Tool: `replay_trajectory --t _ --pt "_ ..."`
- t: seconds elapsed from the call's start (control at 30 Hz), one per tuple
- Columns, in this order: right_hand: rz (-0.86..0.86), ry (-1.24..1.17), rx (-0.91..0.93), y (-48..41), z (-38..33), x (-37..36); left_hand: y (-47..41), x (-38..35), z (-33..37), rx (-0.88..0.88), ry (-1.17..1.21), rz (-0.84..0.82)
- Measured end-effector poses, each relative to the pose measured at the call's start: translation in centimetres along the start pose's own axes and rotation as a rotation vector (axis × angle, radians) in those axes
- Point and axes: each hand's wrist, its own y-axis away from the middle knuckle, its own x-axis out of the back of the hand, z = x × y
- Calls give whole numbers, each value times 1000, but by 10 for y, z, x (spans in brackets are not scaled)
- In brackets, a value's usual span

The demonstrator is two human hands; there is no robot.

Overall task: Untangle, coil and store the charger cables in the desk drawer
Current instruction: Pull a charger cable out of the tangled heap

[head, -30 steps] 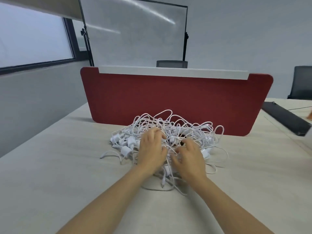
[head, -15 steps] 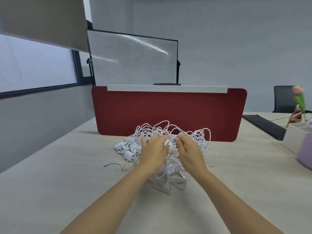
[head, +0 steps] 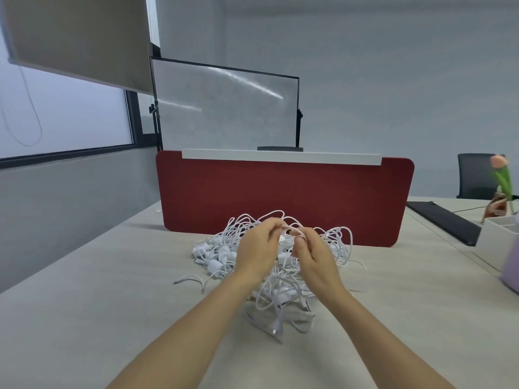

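Note:
A tangled heap of white charger cables (head: 219, 256) with several white plug adapters lies on the pale desk (head: 84, 318), in front of a red divider panel. My left hand (head: 257, 254) and my right hand (head: 313, 255) are raised over the middle of the heap, close together. Both pinch a white cable loop between fingertips and thumbs at the top. Loose strands hang from the hands down to the pile. A cable end with a connector (head: 276, 329) lies nearest to me. No drawer is in view.
The red divider panel (head: 283, 200) stands right behind the pile. At the right are a white organiser box (head: 495, 242), a purple container (head: 512, 268), a vase with a pink tulip (head: 500, 189) and a black keyboard (head: 446, 223). A whiteboard stands behind.
Both hands rose from pressing into the heap and now pinch a cable loop above it, lifting strands. The head tilted up, showing more of the room.

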Motion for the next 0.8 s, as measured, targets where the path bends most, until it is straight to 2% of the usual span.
replay_trajectory --t 0.13,0.27,0.33,0.4,0.47,0.57,0.6,0.67,0.8 --pt "-49 22 -62 -2 8 -3 -9 4 6 -83 119 118" --pt "-196 217 -186 0 26 -3 -24 17 26 -136 260 215" --pt "-172 247 -191 4 33 -1 -29 20 34 -127 234 224" --pt "-109 225 -173 4 34 3 -32 21 33 -45 213 258" --pt "-74 274 -149 1 34 6 -31 20 25 115 308 296" --pt "-104 370 -150 -8 30 10 -24 20 12 277 403 275" --pt "-125 337 -174 -13 23 12 -20 18 10 303 410 234" --pt "-118 114 -250 -28 -3 18 -12 15 7 359 429 107" --pt "-45 -584 -431 -62 -64 36 -6 10 13 409 419 -174"
